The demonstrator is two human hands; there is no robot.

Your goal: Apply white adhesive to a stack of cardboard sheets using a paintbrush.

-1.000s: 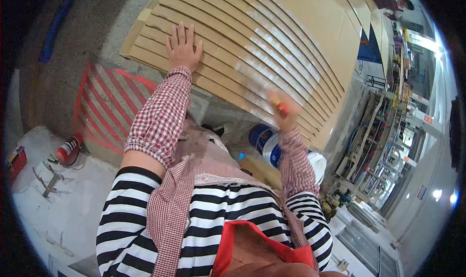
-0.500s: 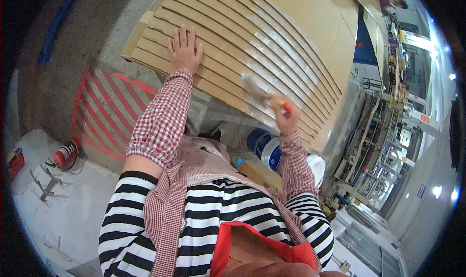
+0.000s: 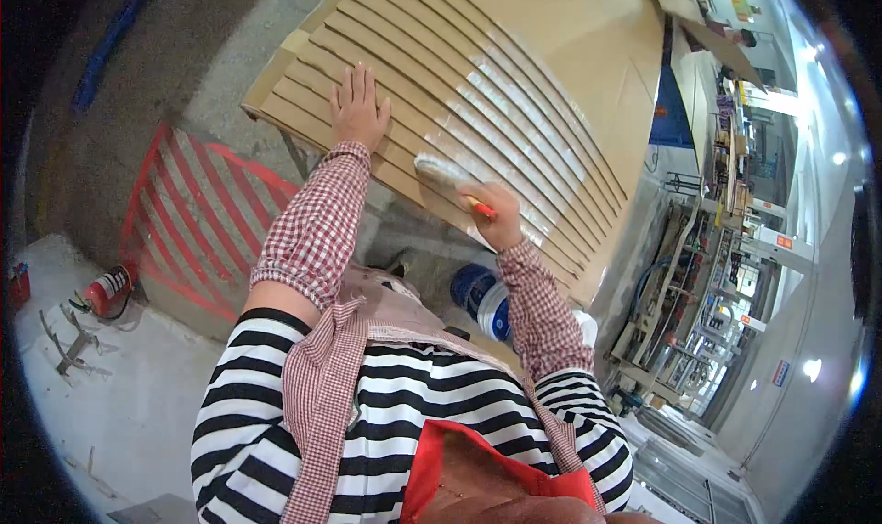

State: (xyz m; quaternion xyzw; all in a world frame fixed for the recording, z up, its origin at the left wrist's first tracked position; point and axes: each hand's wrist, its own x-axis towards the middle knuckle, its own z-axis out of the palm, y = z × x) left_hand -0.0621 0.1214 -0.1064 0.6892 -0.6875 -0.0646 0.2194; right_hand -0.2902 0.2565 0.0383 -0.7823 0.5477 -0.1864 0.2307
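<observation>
My left hand (image 3: 359, 112) lies flat on a row of brown cardboard strips (image 3: 322, 76), its fingers stretched out. The strips sit side by side with dark gaps between them on a cardboard-topped table. In my right hand (image 3: 500, 219) is a brush with an orange-red handle; the pale bristles of the brush (image 3: 443, 168) touch the strips near the table's front edge. A white, wet-looking coating (image 3: 510, 111) covers the middle and right parts of the strips. Under my left hand the strips are bare brown.
Below the table's front edge stand a blue bucket (image 3: 471, 285) and a white-and-blue bucket (image 3: 496, 311). A red fire extinguisher (image 3: 108, 290) is at the left, beside red-striped floor marking (image 3: 188, 216). Racks with machinery (image 3: 675, 294) line the right; another person (image 3: 740, 37) is far off.
My right hand has swept the brush leftward along the strips, and the white coating now reaches further left. My left hand stays flat on the strips.
</observation>
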